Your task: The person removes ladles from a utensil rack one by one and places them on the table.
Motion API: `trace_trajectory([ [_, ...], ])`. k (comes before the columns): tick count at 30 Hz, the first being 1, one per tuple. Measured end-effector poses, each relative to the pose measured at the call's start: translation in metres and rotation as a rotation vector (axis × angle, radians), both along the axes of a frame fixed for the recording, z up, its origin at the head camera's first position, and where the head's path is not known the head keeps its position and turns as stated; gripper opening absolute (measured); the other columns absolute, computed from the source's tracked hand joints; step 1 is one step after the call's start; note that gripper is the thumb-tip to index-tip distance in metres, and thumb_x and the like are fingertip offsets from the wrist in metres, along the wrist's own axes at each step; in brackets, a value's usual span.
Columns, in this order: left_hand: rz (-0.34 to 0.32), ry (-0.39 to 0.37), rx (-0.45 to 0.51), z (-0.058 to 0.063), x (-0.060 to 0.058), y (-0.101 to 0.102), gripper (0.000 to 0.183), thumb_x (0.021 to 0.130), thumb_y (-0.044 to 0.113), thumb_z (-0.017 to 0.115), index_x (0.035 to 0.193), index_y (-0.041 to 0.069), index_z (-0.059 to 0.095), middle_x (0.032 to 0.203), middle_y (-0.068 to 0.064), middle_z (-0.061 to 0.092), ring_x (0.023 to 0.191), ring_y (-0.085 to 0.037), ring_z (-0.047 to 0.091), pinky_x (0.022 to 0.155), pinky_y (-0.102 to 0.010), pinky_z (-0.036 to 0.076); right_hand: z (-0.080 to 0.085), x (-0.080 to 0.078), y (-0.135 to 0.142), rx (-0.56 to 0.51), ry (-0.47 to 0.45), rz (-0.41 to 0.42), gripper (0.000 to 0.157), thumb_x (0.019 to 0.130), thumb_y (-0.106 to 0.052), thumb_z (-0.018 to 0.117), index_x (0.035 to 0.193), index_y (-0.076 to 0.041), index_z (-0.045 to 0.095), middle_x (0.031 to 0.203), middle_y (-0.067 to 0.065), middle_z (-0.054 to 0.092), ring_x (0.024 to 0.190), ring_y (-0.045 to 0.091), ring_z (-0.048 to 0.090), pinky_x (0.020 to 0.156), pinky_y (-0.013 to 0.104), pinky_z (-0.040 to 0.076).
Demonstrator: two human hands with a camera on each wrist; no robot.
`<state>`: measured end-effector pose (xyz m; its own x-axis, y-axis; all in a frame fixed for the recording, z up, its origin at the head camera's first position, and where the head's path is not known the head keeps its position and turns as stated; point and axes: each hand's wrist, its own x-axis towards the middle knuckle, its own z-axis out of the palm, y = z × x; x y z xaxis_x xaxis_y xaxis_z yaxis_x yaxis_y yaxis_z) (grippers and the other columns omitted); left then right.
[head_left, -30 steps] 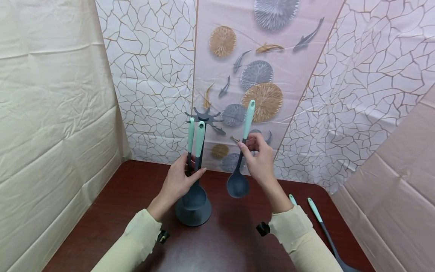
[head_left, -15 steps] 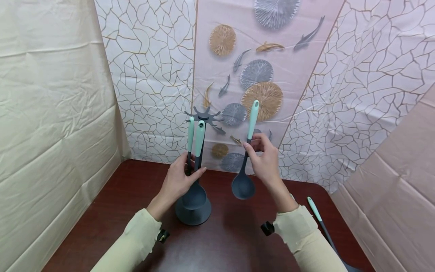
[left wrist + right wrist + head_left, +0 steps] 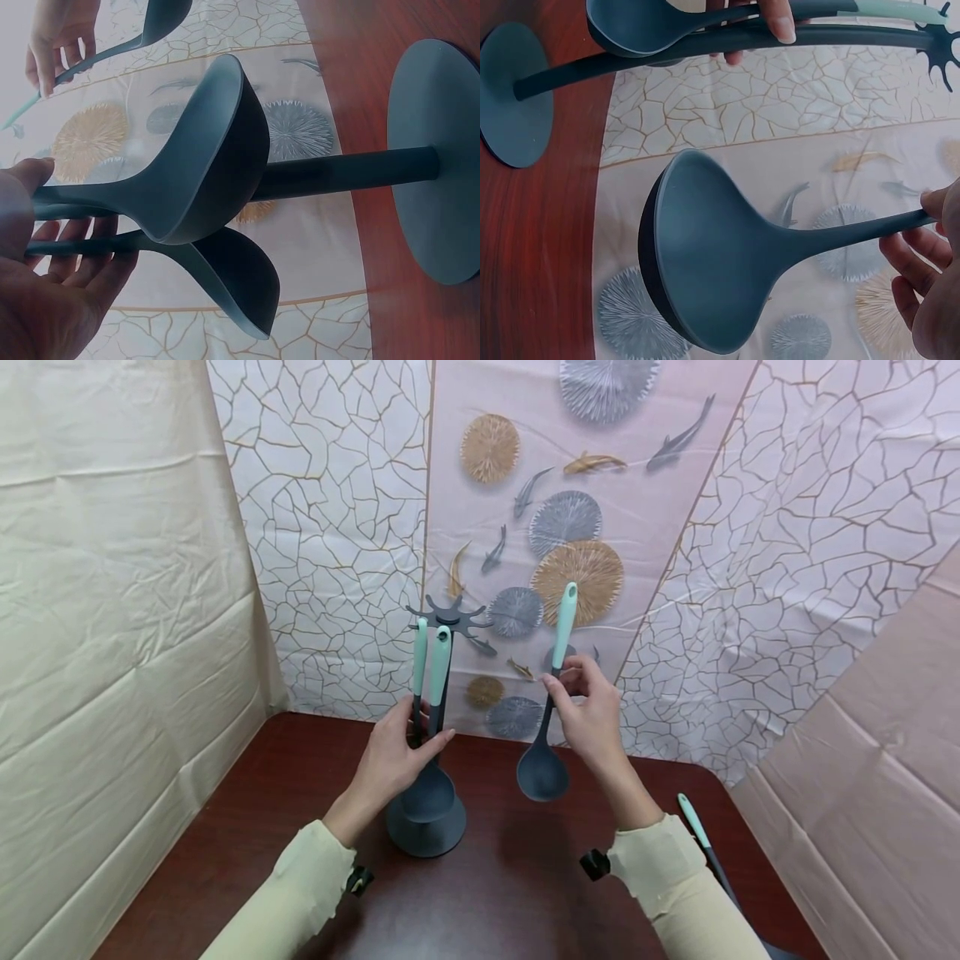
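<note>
While our right hand (image 3: 592, 710) pinches the raised ladle (image 3: 542, 774) by its dark shaft (image 3: 847, 234), just below the mint handle (image 3: 567, 618), the bowl (image 3: 705, 262) hangs lowest, off the table (image 3: 487, 893) and to the right of the stand (image 3: 426, 845). The handle points up and leans a little outward. Our left hand (image 3: 386, 756) holds 2 more at the stand: the front ladle (image 3: 428, 795) and the rear ladle (image 3: 240, 277) pass between its thumb and fingers, bowls down. We cannot tell whether those fingers touch the pole (image 3: 352, 172) too.

We judge the raised ladle to be light and stiff, probably moulded plastic or nylon, so a thumb-and-finger hold should do and a drop would hardly break it. Most of its weight likely sits in the deep bowl, so from a grip partway up the shaft it may swing, and the smooth surface could let it twist. We would take hold where shaft meets handle, which leaves the top end free; pinching that end would make the bowl harder to steer.
</note>
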<state>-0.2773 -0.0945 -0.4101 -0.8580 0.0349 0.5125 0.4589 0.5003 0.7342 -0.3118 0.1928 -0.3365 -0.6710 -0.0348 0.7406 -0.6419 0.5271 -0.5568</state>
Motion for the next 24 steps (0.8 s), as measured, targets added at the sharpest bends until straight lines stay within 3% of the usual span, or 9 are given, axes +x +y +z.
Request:
trace_trajectory([
  [17,-0.001,-0.001,0.0,-0.001,0.0,-0.002,0.04,0.096,0.046,0.078,0.118,0.018,0.059,0.098,0.0,0.063,0.081,-0.016,0.064,0.073,-0.038,0.056,-0.002,-0.002,0.012,-0.019,-0.004,-0.001,0.022,0.102,-0.016,0.074,0.116,-0.001,0.065,0.083,0.011,0.069,0.074,0.022,0.068,0.073,0.025,0.053],
  [24,-0.013,0.0,0.009,-0.001,0.0,-0.001,0.039,0.096,0.044,0.079,0.117,0.017,0.059,0.099,0.0,0.064,0.082,-0.017,0.066,0.074,-0.04,0.058,-0.004,-0.001,0.015,-0.001,-0.011,-0.028,0.022,0.101,-0.015,0.075,0.116,-0.002,0.065,0.083,0.01,0.07,0.075,0.021,0.069,0.071,0.02,0.051],
])
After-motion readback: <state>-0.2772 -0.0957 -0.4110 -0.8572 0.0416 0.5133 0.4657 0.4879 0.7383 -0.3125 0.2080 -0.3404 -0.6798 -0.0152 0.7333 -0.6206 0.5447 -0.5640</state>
